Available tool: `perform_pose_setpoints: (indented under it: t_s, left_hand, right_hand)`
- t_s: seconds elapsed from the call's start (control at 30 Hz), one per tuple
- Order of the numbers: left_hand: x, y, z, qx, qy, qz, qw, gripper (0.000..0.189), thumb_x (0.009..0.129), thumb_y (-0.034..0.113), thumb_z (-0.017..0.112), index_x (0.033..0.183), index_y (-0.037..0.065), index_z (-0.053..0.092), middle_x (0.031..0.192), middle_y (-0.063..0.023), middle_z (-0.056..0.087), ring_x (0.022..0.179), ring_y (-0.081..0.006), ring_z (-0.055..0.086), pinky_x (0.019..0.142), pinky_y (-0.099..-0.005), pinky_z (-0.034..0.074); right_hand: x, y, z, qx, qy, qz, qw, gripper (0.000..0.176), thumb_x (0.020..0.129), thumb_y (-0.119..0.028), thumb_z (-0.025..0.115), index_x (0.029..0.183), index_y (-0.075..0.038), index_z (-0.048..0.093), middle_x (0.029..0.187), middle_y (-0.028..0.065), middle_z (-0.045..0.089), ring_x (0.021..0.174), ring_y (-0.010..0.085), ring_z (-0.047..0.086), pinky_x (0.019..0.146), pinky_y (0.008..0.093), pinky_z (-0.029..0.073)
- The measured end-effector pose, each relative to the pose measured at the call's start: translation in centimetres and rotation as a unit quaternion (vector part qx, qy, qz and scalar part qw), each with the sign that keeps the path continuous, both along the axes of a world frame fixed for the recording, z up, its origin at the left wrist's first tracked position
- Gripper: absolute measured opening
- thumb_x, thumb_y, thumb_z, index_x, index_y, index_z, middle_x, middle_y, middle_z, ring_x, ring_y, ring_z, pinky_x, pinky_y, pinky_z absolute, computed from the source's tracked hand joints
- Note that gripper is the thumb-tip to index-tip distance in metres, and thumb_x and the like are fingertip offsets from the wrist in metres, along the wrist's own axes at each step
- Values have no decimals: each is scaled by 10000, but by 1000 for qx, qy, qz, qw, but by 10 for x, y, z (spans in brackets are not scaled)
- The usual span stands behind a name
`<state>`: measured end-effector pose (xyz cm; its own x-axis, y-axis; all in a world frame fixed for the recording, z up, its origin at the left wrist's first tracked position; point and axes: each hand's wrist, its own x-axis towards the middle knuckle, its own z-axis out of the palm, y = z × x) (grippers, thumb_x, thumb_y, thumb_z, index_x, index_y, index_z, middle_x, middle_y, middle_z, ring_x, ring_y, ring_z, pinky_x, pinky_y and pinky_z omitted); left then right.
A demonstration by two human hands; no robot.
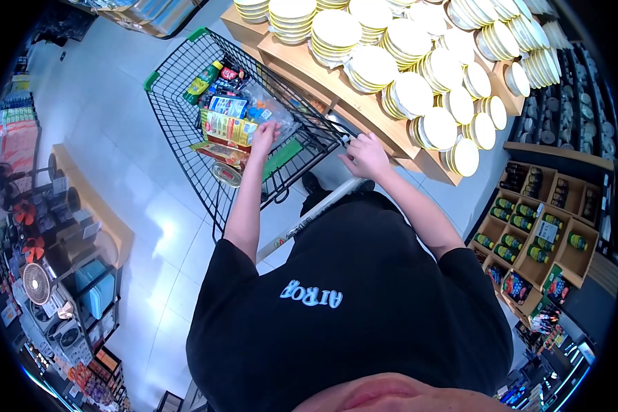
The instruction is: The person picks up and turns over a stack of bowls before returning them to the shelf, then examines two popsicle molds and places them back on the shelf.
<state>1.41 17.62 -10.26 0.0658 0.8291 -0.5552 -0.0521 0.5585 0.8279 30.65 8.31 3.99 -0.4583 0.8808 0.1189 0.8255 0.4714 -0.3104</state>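
Note:
My left hand (266, 136) is over the shopping cart (180, 137), its fingers curled beside a yellow package (228, 128) and a clear plastic bag (276, 110); anything in its grasp is too small to make out. My right hand (368, 156) is near the cart's right rear corner, thumb spread from the fingers, above the end of the pale handle (309, 216). In the cart lie a green bottle with a yellow label (202, 82), a blue-and-white pack (228, 106), a round tin (225, 174) and dark packages.
Stacked pale round items with yellow edges (372, 67) stand on a wooden display (371, 117) beside the cart. Shelves with fans (38, 283) line the left. Wooden bins (539, 264) hold green-lidded jars at the right. Pale tiled floor (147, 206) shows left of the cart.

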Motion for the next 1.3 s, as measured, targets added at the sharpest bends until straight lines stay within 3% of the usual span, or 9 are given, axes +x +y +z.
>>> perform_pose_setpoints:
  t_s: [0.13,0.17,0.4,0.5,0.6,0.83,0.93,1.17,1.3]
  left_hand:
    - [-23,6,-101,-134,12,79,988,245,889,295,574,948,61,615,853,-27,636,642,-117,598,518,-271,460]
    - [-32,1,-138,-164,21,39,985,230,888,270,553,982,65,592,933,-29,598,822,-175,600,649,-289,481]
    - [-27,-15,-198,-227,78,55,969,360,833,246,630,1097,4,591,919,-95,624,703,-182,588,562,-296,484]
    - [-46,-9,-303,-203,212,66,954,452,792,257,650,1142,-23,595,1012,-161,661,901,-303,644,767,-390,504]
    - [-44,16,-262,-68,298,104,947,565,764,239,707,1225,-39,536,1144,-178,622,1024,-302,599,915,-387,451]
    - [-28,55,-269,-273,-14,308,911,753,754,337,779,1337,12,431,1280,-117,512,1082,-234,529,891,-374,448]
    - [-16,65,-330,-235,27,437,868,709,745,329,789,1301,32,466,1205,-83,536,977,-205,546,769,-378,476]
    - [-23,72,-252,-268,-71,387,879,583,699,365,808,1148,113,533,844,-41,555,460,-124,447,384,-250,372]
    - [-30,50,-208,-339,-58,299,890,685,671,453,790,1220,167,497,966,-57,556,718,-184,512,610,-303,461]
  right_hand:
    - [-6,4,3,-25,2,1,1000,334,792,-283,668,529,-120,544,606,16,502,737,210,501,716,345,360]
    - [-8,6,6,-19,10,5,1000,321,785,-266,668,531,-118,541,603,15,493,723,214,489,713,349,356]
    - [-11,18,6,-73,13,8,997,301,741,-262,691,553,-98,523,616,31,463,691,219,457,692,351,339]
    - [-8,22,8,-95,31,7,995,235,705,-206,714,594,-103,534,642,26,488,686,227,442,695,354,321]
    - [-14,30,4,-91,36,7,995,251,704,-217,709,582,-91,530,638,38,464,684,224,441,697,359,324]
    - [-14,32,-5,-102,38,-10,994,209,695,-171,709,603,-95,538,653,29,489,664,222,447,711,361,335]
    - [-17,34,-8,-102,35,-14,994,197,695,-160,709,609,-95,544,655,27,492,662,221,451,722,358,343]
    - [-21,31,-9,-91,15,-19,996,176,704,-132,701,622,-82,553,655,31,494,675,224,461,725,353,349]
    - [-24,29,-8,-64,4,-8,998,186,717,-130,689,605,-73,552,649,42,502,683,234,474,712,356,357]
